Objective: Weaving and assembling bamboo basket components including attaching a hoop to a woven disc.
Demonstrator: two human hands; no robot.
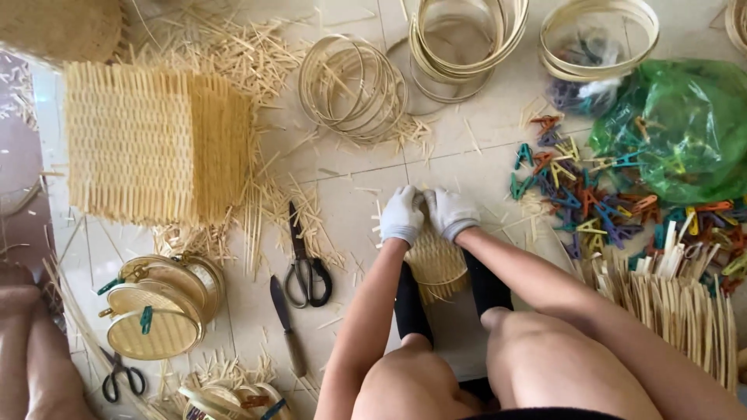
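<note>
While both gloved hands worked at mid-frame:
Left hand (401, 214): gripped woven disc (437, 264).
Right hand (450, 211): same (hands touching).
Scissors: two pairs (306, 268), (120, 377).
Knife (286, 325): one.

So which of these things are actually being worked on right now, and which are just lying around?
In hand: small round woven bamboo piece, held by white-gloved left hand and right hand.

Lying about: black-handled scissors, knife, bamboo hoops, coloured plastic clips, stacked woven mats.

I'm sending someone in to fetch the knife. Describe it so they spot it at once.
Start from the tall stack of woven mats at upper left and go down to the black scissors on the floor tiles. The knife lies just left of them: one straight dark blade, no finger loops.
</note>
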